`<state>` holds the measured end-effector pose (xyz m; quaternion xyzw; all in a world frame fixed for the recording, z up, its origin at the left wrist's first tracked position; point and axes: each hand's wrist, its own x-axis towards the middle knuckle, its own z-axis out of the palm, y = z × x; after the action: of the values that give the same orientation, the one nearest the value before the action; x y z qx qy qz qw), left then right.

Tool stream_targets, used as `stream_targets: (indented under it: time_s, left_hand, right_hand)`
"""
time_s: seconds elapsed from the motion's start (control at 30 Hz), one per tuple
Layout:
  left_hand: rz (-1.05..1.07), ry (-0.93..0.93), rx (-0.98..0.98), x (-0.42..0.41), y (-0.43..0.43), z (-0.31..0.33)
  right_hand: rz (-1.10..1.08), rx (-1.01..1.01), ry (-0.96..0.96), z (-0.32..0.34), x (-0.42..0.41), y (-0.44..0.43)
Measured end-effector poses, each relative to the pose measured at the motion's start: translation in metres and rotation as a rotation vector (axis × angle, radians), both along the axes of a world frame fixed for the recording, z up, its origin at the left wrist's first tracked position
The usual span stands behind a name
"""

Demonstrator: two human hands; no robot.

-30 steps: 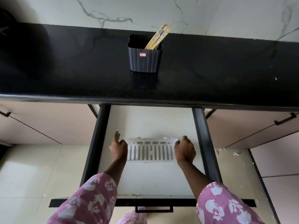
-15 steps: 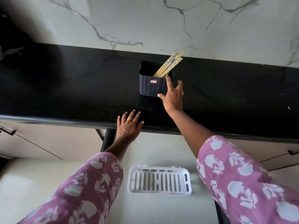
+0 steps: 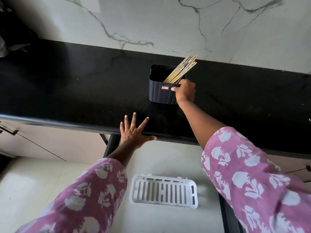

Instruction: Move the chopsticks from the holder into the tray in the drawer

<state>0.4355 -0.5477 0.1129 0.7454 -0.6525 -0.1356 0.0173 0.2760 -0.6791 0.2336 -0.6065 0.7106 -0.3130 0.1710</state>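
A dark ribbed holder (image 3: 160,93) stands on the black counter (image 3: 75,91). Several wooden chopsticks (image 3: 182,68) lean out of it toward the upper right. My right hand (image 3: 185,92) grips the holder's right front rim, thumb on the outside wall. My left hand (image 3: 134,132) lies flat with spread fingers on the counter's front edge, holding nothing. Below, a white slotted tray (image 3: 164,190) sits in the open drawer (image 3: 168,162); nothing lies in it.
A marble-patterned wall (image 3: 168,22) rises behind the counter. Closed cabinet fronts with dark handles (image 3: 6,130) flank the drawer. The drawer's black side rails (image 3: 111,145) run along its edges. Something dark sits at the counter's far left (image 3: 10,39).
Both hands left the tray in the drawer and rose to the counter. My right hand reached the holder and closed on its rim; my left hand settled on the counter edge.
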Motion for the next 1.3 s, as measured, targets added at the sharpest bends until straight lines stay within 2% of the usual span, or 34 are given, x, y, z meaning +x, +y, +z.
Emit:
stream_targets:
  time_s: [0.37, 0.5, 0.6, 0.7, 0.77, 0.9, 1.0, 1.13, 1.3]
  left_hand:
    - [-0.017, 0.009, 0.052, -0.001, 0.001, 0.010]
    - [0.017, 0.052, 0.115, -0.002, -0.001, 0.016]
    - [0.073, 0.111, 0.171, -0.006, -0.006, 0.021]
    - [0.114, 0.148, 0.178, -0.009, -0.009, 0.023]
    - [0.121, 0.162, 0.181, -0.009, -0.009, 0.024]
    - [0.115, 0.163, 0.178, -0.007, -0.010, 0.022]
    - [0.110, 0.169, 0.174, -0.006, -0.011, 0.021]
    - [0.109, 0.163, 0.171, -0.005, -0.012, 0.019]
    - [0.109, 0.164, 0.163, -0.004, -0.013, 0.015]
  right_hand:
    - [-0.112, -0.028, 0.094, -0.008, -0.085, 0.042]
    - [-0.079, -0.040, 0.234, -0.006, -0.104, 0.052]
    - [-0.094, -0.147, 0.406, 0.002, -0.111, 0.056]
    - [-0.135, -0.225, 0.480, 0.018, -0.117, 0.048]
    - [-0.196, -0.221, 0.429, 0.030, -0.121, 0.036]
    - [-0.451, -0.143, 0.016, 0.049, -0.136, 0.003]
    - [-0.470, -0.055, -0.173, 0.054, -0.148, -0.015]
    - [-0.497, -0.017, -0.336, 0.057, -0.152, -0.026]
    - [-0.555, -0.008, -0.394, 0.056, -0.146, -0.026]
